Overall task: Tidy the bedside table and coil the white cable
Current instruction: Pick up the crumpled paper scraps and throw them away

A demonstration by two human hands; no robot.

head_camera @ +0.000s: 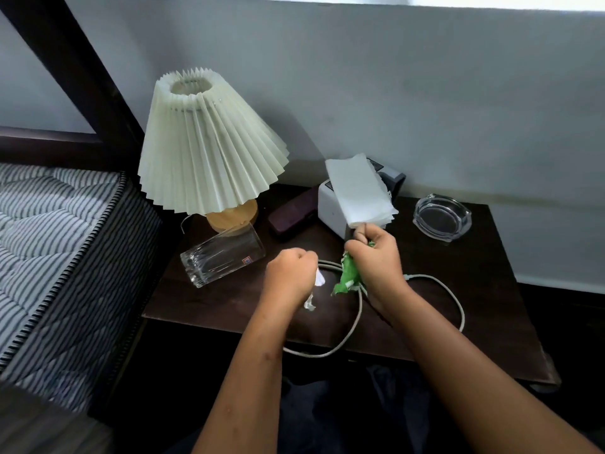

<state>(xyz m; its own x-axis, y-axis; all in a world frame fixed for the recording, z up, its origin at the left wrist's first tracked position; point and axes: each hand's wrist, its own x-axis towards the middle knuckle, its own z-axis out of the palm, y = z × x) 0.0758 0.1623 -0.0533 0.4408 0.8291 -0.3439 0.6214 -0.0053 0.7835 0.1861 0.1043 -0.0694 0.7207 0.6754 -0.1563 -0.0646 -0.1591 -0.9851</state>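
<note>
On the dark bedside table (474, 290) a white cable (458, 303) lies in loose loops, one loop hanging over the front edge. My right hand (376, 257) grips a crumpled green wrapper (348, 276) and pinches a folded white tissue (360, 191) that stands up above its fingers. My left hand (289, 273) is curled into a fist round crumpled white paper (319, 278), with bits showing below it. Both hands hover over the cable, close together.
A lamp (209, 142) with a pleated cream shade stands at the back left. A clear glass (222, 258) lies on its side before it. A dark case (291, 214), a white box (327, 208) and a glass ashtray (442, 217) sit along the back. A striped mattress (49, 240) borders the left.
</note>
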